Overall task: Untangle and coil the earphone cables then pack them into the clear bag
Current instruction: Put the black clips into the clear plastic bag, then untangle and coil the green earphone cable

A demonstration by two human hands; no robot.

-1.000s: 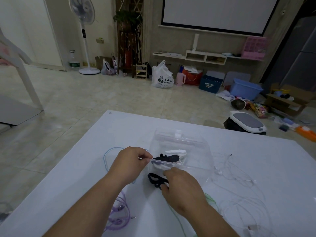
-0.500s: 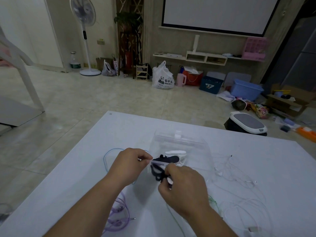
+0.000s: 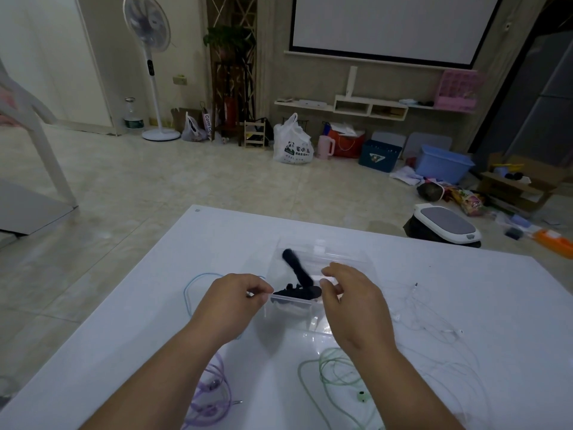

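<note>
The left hand point(image 3: 238, 301) pinches the near lip of the clear bag point(image 3: 347, 259) between thumb and first finger, with the other fingers curled in; I think it lifts the lip to hold the mouth wide so things can slide in. The right hand point(image 3: 350, 302) hangs just beside the mouth, its fingers loose and a bit bent, and it holds nothing that I can see. A black earphone coil point(image 3: 299, 294) lies between the two hands, right at the bag's mouth; a blurred black shape point(image 3: 293, 263) sits past the fingertips, deeper in the bag, and it may be more black cable, but I cannot tell.

More cables wait on the white table point(image 3: 217, 237); a blue cable point(image 3: 186, 293) loops just left of the left hand; a purple cable point(image 3: 210, 389) lies by the left arm; a green cable point(image 3: 335, 370) lies under the right arm; thin white cables point(image 3: 434, 321) spread out to the right of the right hand. They all look loose and not yet coiled, so much of the job is left.
</note>
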